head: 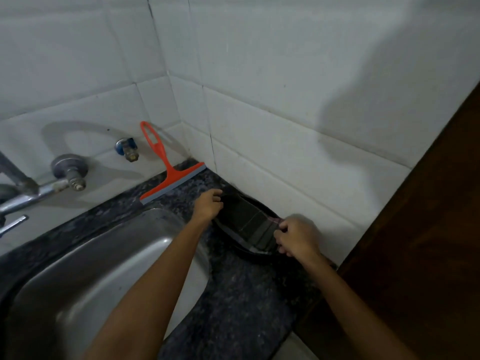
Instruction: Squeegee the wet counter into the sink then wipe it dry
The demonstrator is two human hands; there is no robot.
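An orange squeegee (166, 172) with a grey blade leans against the tiled wall in the corner, its blade resting on the dark speckled counter (241, 294) behind the steel sink (104, 268). A dark checked cloth (249, 224) lies spread on the counter against the right wall. My left hand (207, 205) grips the cloth's far end. My right hand (296, 239) pinches its near end. The cloth is stretched between both hands.
A metal tap (31, 188) and a small valve (127, 149) stick out of the white tiled wall at the left. A dark wooden panel (415, 255) borders the counter on the right.
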